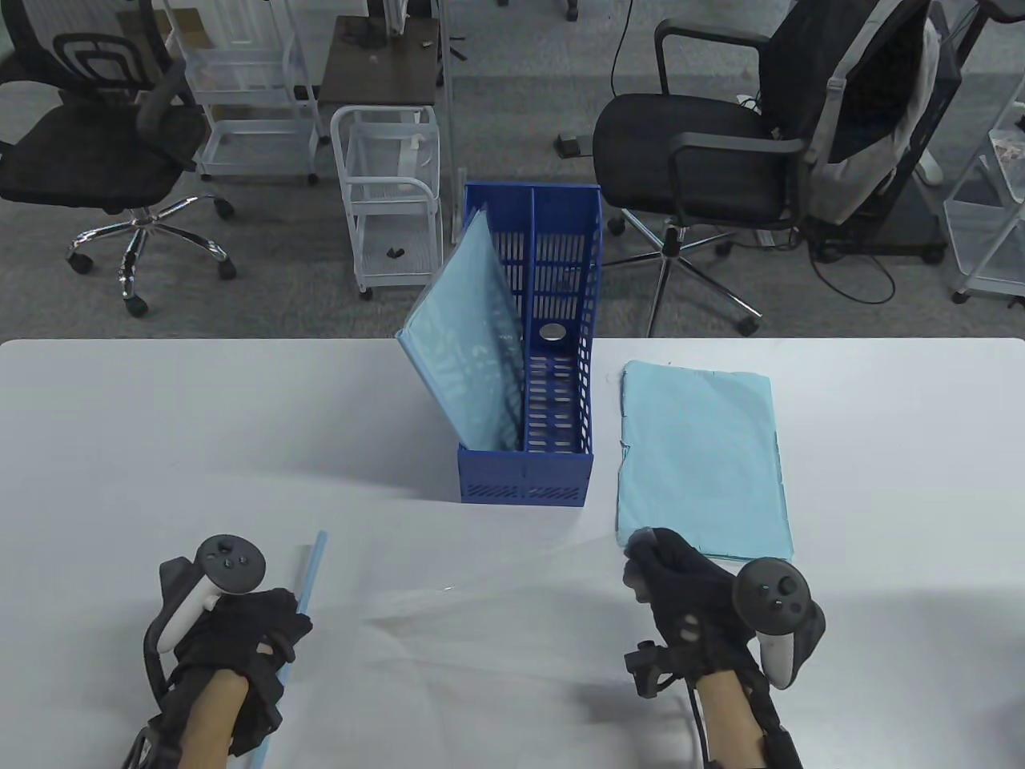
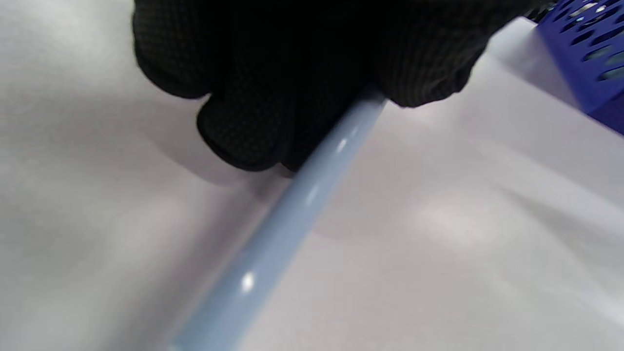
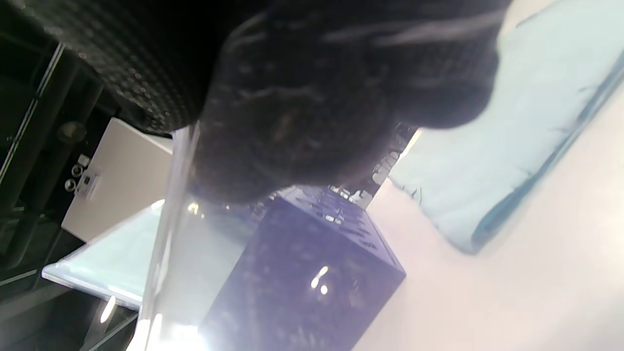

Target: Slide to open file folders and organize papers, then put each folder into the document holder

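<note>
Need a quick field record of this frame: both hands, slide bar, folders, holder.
left hand: grips the light blue slide bar
right hand: pinches a corner of a clear folder cover
clear folder cover: lies between the hands, near-transparent, edges hard to trace
document holder: blue, two slots, upright on the white table
slotted folder: left slot, leaning left
blue stack: flat, right of the holder
right slot: empty
</note>
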### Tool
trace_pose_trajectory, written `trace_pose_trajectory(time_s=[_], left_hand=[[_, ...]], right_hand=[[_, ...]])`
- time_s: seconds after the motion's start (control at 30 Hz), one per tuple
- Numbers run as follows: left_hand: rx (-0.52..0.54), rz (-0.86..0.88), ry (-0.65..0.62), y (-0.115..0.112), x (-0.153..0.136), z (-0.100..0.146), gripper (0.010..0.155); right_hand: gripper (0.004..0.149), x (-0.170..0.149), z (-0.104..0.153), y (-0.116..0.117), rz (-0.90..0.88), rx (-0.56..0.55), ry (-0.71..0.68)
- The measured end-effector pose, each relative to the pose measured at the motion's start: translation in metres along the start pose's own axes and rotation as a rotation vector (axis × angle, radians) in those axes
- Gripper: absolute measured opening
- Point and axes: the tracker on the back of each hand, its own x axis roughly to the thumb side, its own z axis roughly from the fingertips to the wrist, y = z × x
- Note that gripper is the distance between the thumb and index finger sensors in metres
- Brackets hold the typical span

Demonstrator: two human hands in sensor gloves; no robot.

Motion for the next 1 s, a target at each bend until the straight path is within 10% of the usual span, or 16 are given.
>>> trace_pose_trajectory(time_s=[1.0], left_hand=[[0.095, -0.035, 0.161, -0.005, -0.003, -0.004, 0.051]], right_hand=[[0.042, 0.001, 0.001, 0.012, 0.046, 0.069, -0.008]])
